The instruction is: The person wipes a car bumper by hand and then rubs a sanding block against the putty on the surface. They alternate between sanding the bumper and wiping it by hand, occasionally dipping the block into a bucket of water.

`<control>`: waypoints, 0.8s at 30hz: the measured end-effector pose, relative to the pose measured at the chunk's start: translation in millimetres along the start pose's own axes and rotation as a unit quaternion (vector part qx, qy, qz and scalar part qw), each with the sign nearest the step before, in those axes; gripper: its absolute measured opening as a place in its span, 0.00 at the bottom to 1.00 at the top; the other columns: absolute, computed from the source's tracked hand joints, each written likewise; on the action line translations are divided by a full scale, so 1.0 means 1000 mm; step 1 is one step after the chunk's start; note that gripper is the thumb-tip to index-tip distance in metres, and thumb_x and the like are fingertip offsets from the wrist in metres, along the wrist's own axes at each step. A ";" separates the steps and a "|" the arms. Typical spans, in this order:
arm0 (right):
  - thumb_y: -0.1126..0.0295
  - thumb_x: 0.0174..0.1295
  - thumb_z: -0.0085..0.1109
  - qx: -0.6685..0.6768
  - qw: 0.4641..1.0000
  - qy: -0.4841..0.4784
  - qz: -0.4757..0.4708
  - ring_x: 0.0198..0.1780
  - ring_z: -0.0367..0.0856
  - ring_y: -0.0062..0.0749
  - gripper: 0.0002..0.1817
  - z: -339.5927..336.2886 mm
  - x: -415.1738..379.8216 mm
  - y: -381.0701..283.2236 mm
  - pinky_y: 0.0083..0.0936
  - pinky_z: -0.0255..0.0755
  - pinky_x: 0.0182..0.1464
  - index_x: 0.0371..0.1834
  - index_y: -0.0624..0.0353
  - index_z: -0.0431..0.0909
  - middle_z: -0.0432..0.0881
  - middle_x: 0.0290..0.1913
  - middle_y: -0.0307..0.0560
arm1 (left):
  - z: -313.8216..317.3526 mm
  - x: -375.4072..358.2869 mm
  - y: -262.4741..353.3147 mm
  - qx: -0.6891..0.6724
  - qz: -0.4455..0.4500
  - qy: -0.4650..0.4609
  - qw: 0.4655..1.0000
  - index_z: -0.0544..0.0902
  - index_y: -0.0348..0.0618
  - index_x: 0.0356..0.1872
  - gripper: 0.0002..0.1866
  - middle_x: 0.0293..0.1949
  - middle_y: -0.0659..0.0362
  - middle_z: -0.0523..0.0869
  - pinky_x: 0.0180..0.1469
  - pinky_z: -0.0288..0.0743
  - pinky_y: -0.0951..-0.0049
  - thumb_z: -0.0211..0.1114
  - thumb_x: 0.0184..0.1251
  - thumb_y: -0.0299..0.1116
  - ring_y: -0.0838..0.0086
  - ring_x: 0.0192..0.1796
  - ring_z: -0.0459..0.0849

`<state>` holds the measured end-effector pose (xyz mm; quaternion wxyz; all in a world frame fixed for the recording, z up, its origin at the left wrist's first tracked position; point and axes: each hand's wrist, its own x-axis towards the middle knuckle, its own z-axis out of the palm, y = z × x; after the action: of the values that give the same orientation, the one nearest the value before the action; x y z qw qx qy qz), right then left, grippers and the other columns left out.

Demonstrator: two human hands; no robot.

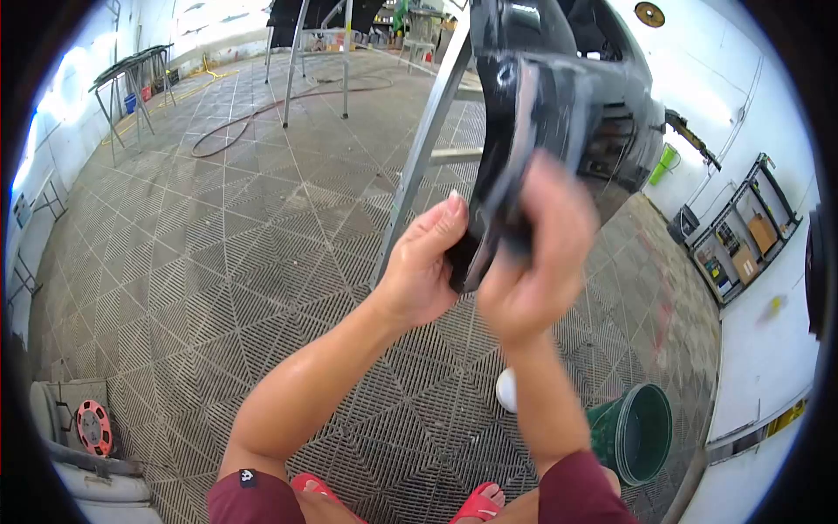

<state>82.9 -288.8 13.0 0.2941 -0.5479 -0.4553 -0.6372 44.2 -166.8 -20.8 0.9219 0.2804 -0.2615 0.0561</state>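
Note:
A black car bumper (pixel 580 105) with dull grey, scuffed patches rises in front of me, its narrow edge strip pointing down toward my hands. My left hand (pixel 425 258) is closed round the lower end of that edge, thumb up on the near side. Against the same edge, just to the right, my right hand (pixel 546 253) is smeared by motion, its fingers bent. Something dark shows under those fingers, but blur hides what it is. A metal stand (pixel 417 166) is behind the bumper's left side.
A dark green bucket (pixel 624 432) stands near my right leg, with a white round object (pixel 506 390) beside it. A red hose (pixel 249 122) lies across the grey tiled floor. Shelving (pixel 742 231) lines the right wall; a red reel (pixel 94 428) is at lower left.

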 end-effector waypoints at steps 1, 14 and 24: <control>0.72 0.68 0.62 -0.013 0.999 -0.029 0.004 0.58 0.85 0.54 0.17 -0.007 -0.045 -0.015 0.52 0.74 0.65 0.59 0.65 0.79 0.86 0.58 0.58 | -0.001 -0.001 0.001 0.015 0.001 0.006 1.000 0.79 0.42 0.57 0.18 0.52 0.56 0.89 0.53 0.84 0.70 0.53 0.87 0.46 0.74 0.49 0.89; 0.70 0.61 0.61 0.064 0.994 -0.078 -0.034 0.63 0.82 0.43 0.19 -0.029 -0.096 -0.018 0.49 0.68 0.69 0.55 0.53 0.87 0.87 0.60 0.44 | -0.018 -0.002 -0.004 0.065 0.002 -0.023 0.998 0.71 0.36 0.72 0.27 0.65 0.49 0.83 0.71 0.78 0.54 0.43 0.89 0.49 0.61 0.67 0.83; 0.75 0.52 0.64 0.222 0.846 -0.484 0.032 0.61 0.79 0.34 0.33 -0.147 -0.243 -0.026 0.41 0.69 0.64 0.67 0.51 0.79 0.81 0.66 0.36 | 0.011 0.002 0.019 0.365 0.167 0.026 0.915 0.78 0.40 0.44 0.22 0.38 0.66 0.82 0.43 0.72 0.82 0.67 0.78 0.53 0.86 0.39 0.77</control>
<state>51.5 -440.6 -226.1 0.1706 -0.7212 -0.6513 -0.1628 36.3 -157.2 -2.7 0.7387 0.5483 -0.2419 0.3085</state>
